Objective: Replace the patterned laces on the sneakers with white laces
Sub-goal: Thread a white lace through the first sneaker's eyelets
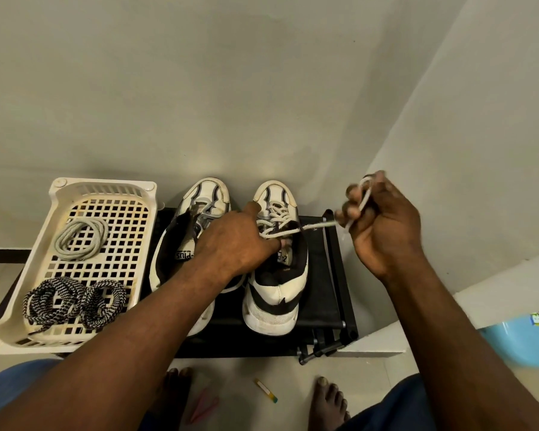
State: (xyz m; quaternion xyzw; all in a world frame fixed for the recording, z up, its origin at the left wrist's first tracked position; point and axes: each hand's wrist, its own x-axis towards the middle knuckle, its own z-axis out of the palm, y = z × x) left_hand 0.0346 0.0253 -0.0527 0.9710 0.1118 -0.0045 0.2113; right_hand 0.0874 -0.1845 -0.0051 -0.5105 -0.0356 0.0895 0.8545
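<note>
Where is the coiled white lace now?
The coiled white lace lies at the left of the head view, in the cream basket, beyond the patterned laces.

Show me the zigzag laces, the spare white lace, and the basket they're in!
zigzag laces [44, 292]: head view, on the left bundle's strands.
spare white lace [72, 253]: head view, on the coil's near edge.
basket [106, 185]: head view, on its far rim.
</note>
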